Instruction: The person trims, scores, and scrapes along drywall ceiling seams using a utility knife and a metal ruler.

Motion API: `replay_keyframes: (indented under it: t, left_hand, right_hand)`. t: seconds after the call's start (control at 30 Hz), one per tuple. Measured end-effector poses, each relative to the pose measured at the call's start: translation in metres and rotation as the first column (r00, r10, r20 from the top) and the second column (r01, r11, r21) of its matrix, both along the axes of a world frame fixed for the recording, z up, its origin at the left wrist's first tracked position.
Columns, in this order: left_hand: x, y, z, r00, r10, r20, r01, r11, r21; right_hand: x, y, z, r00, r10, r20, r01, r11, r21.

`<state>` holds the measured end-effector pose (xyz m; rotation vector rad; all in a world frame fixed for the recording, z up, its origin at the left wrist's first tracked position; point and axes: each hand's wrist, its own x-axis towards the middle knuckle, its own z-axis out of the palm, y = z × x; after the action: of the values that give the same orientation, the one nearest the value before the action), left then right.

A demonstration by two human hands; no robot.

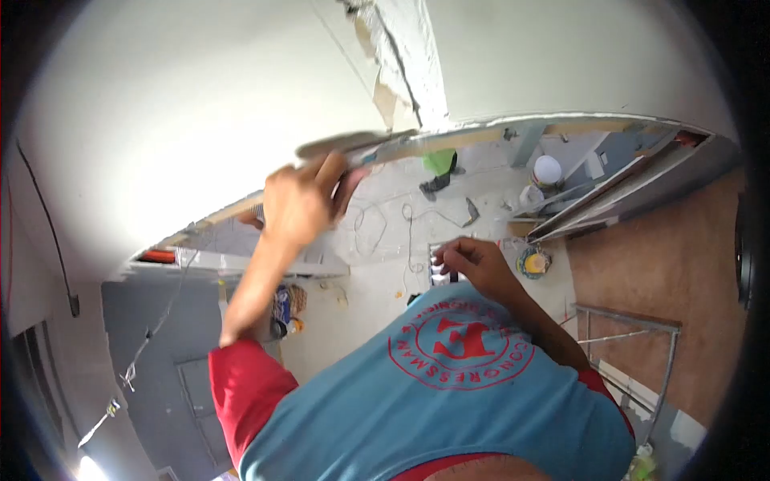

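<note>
My left hand (298,204) is raised at the edge of a white board surface (200,104), fingers closed round a flat-bladed putty knife (337,146). The blade is blurred and lies along the edge, near a rough, torn joint (397,68) with white filler. My right hand (473,260) is lower, in front of my chest, with its fingers curled. Whatever it holds, if anything, is hidden; a small dark shape shows just below the fingers. Part of another hand or finger (253,219) seems to show behind the board's edge, but it is unclear.
Far below lies a pale floor (377,280) with loose cable. A person in green (439,163) stands there. White buckets (547,170) are at the right, near a brown panel (658,289) and a metal frame (630,321). A wire (148,333) hangs at the left.
</note>
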<state>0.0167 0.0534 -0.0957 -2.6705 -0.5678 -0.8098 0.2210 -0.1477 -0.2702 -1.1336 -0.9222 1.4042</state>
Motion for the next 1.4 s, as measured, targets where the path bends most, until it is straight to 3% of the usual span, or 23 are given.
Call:
replay_keyframes:
  t: [0.03,0.13,0.17,0.23,0.27,0.37,0.4,0.47,0.53,0.6,0.67,0.73,0.8,0.9,0.97,1.03,1.07,1.13,1.2,1.23,1.27,1.33,1.4]
  left_hand:
    - [-0.004,-0.006,0.001,0.999,0.040,0.013,-0.039,0.999,-0.029]
    - [0.011,-0.043,-0.024,0.930,0.015,0.368,0.075,0.971,-0.229]
    - [0.025,-0.059,-0.034,0.911,0.047,0.411,0.094,0.944,-0.316]
    - [0.061,-0.085,-0.055,0.830,0.024,0.557,0.254,0.873,-0.416]
    - [0.080,-0.093,-0.065,0.750,-0.030,0.661,0.389,0.828,-0.404]
    - [0.107,-0.109,-0.068,0.625,-0.017,0.781,0.466,0.810,-0.355]
    - [0.107,-0.106,-0.066,0.611,-0.059,0.790,0.556,0.742,-0.375]
    - [0.104,-0.093,-0.061,0.590,-0.092,0.802,0.636,0.664,-0.392]
    - [0.100,-0.067,-0.052,0.667,-0.030,0.744,0.228,0.959,-0.166]
    - [0.106,-0.037,-0.047,0.627,-0.065,0.776,0.133,0.991,-0.025]
    - [0.114,-0.027,-0.046,0.616,-0.032,0.787,0.128,0.990,-0.060]
    - [0.120,-0.021,-0.045,0.659,0.045,0.751,-0.010,0.999,-0.051]
    - [0.124,-0.019,-0.043,0.639,0.054,0.767,-0.045,0.998,-0.032]
    - [0.123,-0.021,-0.044,0.641,0.080,0.763,-0.051,0.997,-0.061]
    - [0.117,-0.023,-0.043,0.665,0.097,0.740,0.060,0.981,-0.183]
    - [0.097,-0.031,-0.040,0.617,0.105,0.780,0.139,0.961,-0.240]
    - [0.085,-0.032,-0.039,0.576,0.106,0.811,0.228,0.931,-0.284]
    - [0.064,-0.010,-0.037,0.458,-0.017,0.889,0.193,0.978,-0.081]
    - [0.056,0.003,-0.015,0.361,-0.002,0.933,0.052,0.998,-0.018]
    - [0.052,0.022,-0.009,0.364,-0.072,0.929,-0.018,0.996,0.085]
    - [0.043,0.041,-0.003,0.479,-0.100,0.872,-0.161,0.967,0.199]
    - [0.038,0.067,0.011,0.474,-0.180,0.862,-0.216,0.925,0.312]
    - [0.050,0.071,0.018,0.426,-0.136,0.895,-0.265,0.927,0.267]
  right_hand:
    - [-0.001,-0.001,0.001,0.999,-0.031,0.010,0.031,0.998,0.053]
    - [-0.005,0.009,0.034,0.953,-0.107,0.282,0.017,0.952,0.306]
    - [-0.010,0.019,0.045,0.946,-0.095,0.310,-0.003,0.954,0.299]
    - [-0.023,0.034,0.064,0.938,-0.343,0.059,0.209,0.691,0.692]
    - [-0.020,0.038,0.072,0.971,-0.233,0.052,0.145,0.748,0.647]
    - [-0.001,0.045,0.099,0.940,-0.329,0.093,0.191,0.729,0.657]
    - [-0.003,0.045,0.108,0.868,-0.485,0.110,0.317,0.711,0.628]
    - [0.006,0.054,0.098,0.846,-0.516,-0.134,0.502,0.684,0.529]
    - [0.028,0.056,0.099,0.837,-0.547,-0.020,0.460,0.682,0.569]
    - [0.034,0.058,0.107,0.815,-0.580,-0.007,0.459,0.638,0.619]
    - [0.041,0.057,0.108,0.802,-0.593,0.069,0.393,0.612,0.686]
    - [0.052,0.059,0.108,0.818,-0.569,0.092,0.332,0.596,0.731]
    - [0.060,0.058,0.111,0.716,-0.631,0.299,0.230,0.618,0.752]
    - [0.062,0.057,0.123,0.684,-0.616,0.391,0.179,0.661,0.728]
    - [0.063,0.061,0.134,0.651,-0.610,0.452,0.158,0.691,0.705]
    - [0.068,0.072,0.140,0.299,-0.798,0.523,-0.174,0.493,0.852]
    - [0.067,0.073,0.141,0.304,-0.794,0.526,-0.185,0.493,0.850]
    - [0.060,0.072,0.139,0.262,-0.740,0.620,-0.137,0.607,0.783]
    - [0.056,0.077,0.138,0.218,-0.760,0.612,-0.165,0.589,0.791]
    - [0.053,0.079,0.139,0.169,-0.767,0.619,-0.165,0.597,0.785]
    - [0.051,0.081,0.141,0.118,-0.775,0.621,-0.167,0.601,0.781]
    - [0.049,0.085,0.143,0.094,-0.773,0.627,-0.160,0.610,0.776]
    - [0.049,0.086,0.143,0.070,-0.771,0.633,-0.147,0.620,0.771]
